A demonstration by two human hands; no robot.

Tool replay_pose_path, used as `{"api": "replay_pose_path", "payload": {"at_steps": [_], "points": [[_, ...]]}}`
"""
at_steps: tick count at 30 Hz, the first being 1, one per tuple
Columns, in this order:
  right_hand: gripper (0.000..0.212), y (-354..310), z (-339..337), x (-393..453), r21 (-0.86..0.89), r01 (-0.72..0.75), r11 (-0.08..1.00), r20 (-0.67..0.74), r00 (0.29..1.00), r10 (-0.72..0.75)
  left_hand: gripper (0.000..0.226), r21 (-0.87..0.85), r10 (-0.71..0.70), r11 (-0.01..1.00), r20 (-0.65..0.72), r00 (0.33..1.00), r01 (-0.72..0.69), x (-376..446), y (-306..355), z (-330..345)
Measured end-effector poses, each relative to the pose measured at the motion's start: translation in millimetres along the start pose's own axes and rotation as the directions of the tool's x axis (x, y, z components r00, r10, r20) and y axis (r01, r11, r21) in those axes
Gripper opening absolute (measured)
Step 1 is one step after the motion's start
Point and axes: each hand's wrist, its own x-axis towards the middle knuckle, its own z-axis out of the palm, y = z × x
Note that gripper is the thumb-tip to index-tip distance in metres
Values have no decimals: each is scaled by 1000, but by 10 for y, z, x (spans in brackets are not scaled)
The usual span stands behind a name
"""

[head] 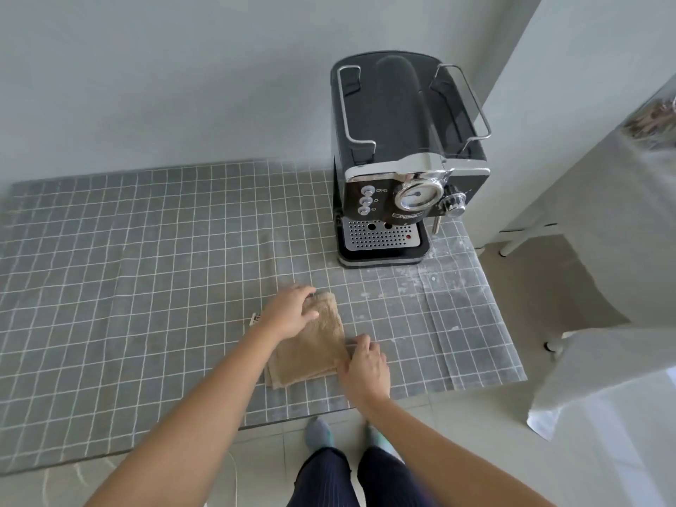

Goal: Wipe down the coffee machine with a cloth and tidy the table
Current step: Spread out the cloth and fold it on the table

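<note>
Item: folded tan cloth [311,351], near edge of checked table [146,268].
Your left hand [290,312] pinches its far corner; your right hand [365,367] grips its right edge. Coffee machine [406,159] stands well behind, at back right.

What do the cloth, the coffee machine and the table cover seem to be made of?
The cloth looks like tan terry or microfibre: fuzzy, matte pile, folded soft. The coffee machine seems to be glossy black plastic with chrome-look trim, which mirrors the light; whether that trim is real metal is unclear. The table cover looks like thin grey sheet printed with a white grid, probably vinyl or coated fabric, given its creases.
</note>
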Motion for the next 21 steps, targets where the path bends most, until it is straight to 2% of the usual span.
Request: {"api": "replay_pose_path", "payload": {"at_steps": [3, 5, 9, 13, 17, 21], "points": [[31, -41, -7, 58, 13, -20, 1000, 73, 997, 19, 39, 28, -2, 1000, -59, 998, 4, 137, 52, 125], [25, -54, -42, 60, 77, -43, 996, 102, 994, 35, 25, 32, 8, 999, -2, 1000, -8, 219, 95, 115], [24, 41, -175, -26, 264, -27, 964, 98, 995, 1, 26, -58, 24, 998, 92, 995, -19, 292, 184, 35], [8, 380, -512, -76, 463, -59, 884, 88, 996, 21, 19, -167, 49, 986, 155, 987, -23, 381, 471, 16], [10, 842, -919, -58, 588, -136, 797, 97, 991, 97, 27, -239, 113, 969, 172, 979, -70, 598, 1023, 149], [11, 1313, -1276, -5, 672, -226, 706, 23, 958, 285, 41, -244, 174, 962, 209, 962, -121, 858, 1681, 400]]}}
